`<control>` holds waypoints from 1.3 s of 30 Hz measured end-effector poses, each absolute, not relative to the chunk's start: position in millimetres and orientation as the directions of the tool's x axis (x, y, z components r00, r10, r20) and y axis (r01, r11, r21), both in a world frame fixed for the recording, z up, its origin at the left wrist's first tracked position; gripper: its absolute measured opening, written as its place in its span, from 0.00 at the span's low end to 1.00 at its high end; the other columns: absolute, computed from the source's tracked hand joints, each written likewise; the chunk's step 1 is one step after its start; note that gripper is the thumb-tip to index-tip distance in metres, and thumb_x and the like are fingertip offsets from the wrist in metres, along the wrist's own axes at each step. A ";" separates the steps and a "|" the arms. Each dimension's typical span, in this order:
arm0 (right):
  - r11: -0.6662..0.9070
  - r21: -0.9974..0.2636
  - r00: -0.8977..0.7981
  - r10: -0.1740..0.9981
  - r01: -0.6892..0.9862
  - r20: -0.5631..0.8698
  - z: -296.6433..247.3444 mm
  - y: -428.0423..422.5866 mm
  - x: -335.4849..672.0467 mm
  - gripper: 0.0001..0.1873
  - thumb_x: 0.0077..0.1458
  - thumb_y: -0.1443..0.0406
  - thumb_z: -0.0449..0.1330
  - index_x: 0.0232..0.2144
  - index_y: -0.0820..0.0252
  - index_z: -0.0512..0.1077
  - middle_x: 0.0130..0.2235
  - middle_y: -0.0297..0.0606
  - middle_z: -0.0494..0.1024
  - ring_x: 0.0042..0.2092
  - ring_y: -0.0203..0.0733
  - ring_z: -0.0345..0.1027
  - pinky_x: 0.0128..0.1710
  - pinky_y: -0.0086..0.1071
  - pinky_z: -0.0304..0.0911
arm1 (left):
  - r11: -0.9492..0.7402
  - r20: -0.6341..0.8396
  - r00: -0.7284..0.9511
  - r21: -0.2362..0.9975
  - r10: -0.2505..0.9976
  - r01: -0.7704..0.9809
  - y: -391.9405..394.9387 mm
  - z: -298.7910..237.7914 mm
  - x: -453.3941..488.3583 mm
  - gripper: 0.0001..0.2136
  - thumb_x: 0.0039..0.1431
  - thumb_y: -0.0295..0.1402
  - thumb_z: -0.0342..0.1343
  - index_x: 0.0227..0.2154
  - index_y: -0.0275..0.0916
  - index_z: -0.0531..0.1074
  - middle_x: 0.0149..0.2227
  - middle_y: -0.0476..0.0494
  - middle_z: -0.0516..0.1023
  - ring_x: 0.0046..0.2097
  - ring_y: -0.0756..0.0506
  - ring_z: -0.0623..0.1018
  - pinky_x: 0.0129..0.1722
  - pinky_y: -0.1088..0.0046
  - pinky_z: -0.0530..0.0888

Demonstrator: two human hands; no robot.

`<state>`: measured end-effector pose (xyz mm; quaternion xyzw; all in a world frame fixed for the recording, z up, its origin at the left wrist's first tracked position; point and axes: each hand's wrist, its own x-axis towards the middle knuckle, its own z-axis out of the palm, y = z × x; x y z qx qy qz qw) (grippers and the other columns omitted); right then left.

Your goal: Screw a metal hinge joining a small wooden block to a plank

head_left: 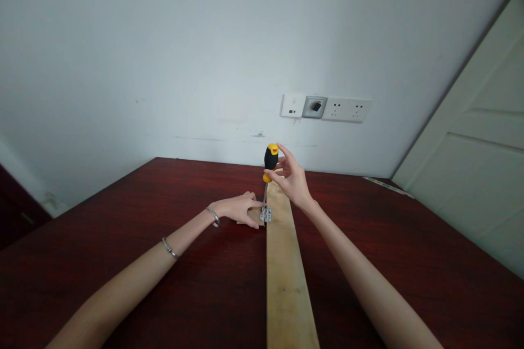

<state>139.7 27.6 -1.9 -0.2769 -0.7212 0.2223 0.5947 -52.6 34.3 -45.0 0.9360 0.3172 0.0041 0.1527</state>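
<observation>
A long pale wooden board [286,272] runs from the near edge toward the wall. A metal hinge [266,214] lies across its left edge and onto a small wooden piece [256,218] beside it. My left hand [239,208] grips this small piece, thumb on the near side and fingers beyond the hinge. In my right hand [292,181] is a screwdriver [271,158] with a yellow and black handle, held upright by the fingertips. Its shaft points down to the left half of the hinge; whether a screw sits under the tip is too small to tell.
Everything lies on a dark red wooden table [184,294] against a white wall [184,54]. Sockets [346,110] are set in the wall behind. A thin pale strip [387,185] lies at the table's far right edge, near a white door [483,163].
</observation>
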 end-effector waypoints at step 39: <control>0.755 -0.638 -0.118 0.655 0.153 0.746 -2.8 27.1 139.4 0.36 0.48 0.60 0.62 0.59 0.48 0.55 0.38 0.35 0.68 0.33 0.36 0.67 0.30 0.33 0.72 | -0.756 -0.081 0.807 0.305 0.585 0.579 37.6 -49.4 -54.0 0.32 0.49 0.51 0.58 0.57 0.48 0.62 0.40 0.44 0.62 0.44 0.41 0.65 0.45 0.70 0.62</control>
